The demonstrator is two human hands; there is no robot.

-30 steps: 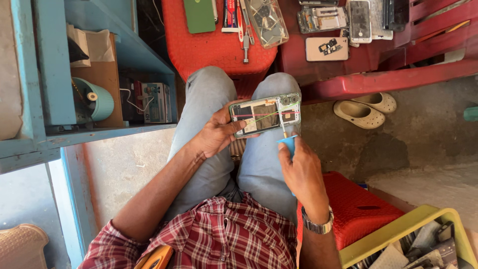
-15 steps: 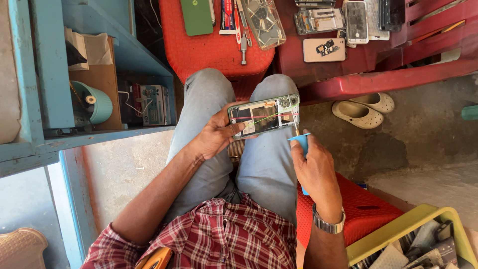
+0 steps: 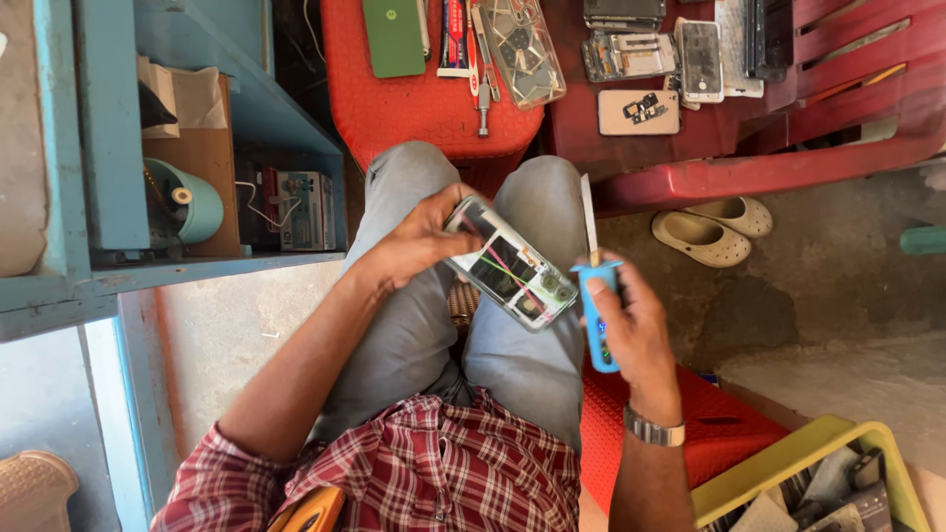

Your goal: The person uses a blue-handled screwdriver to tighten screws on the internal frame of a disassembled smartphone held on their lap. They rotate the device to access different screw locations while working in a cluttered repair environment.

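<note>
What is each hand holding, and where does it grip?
The left hand grips an opened phone by its upper end. The right hand holds a blue-handled blade tool by the handle, blade up.

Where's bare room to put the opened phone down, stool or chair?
Red stool: bare front patch between the green phone and the knees. Red chair: seat back crowded with phone parts; its front edge and slatted right side are bare. Left hand holds the opened phone.

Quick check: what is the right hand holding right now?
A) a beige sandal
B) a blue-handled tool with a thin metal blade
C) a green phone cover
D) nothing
B: the right hand grips a blue-handled tool, blade pointing up, beside the opened phone in the left hand.
</note>
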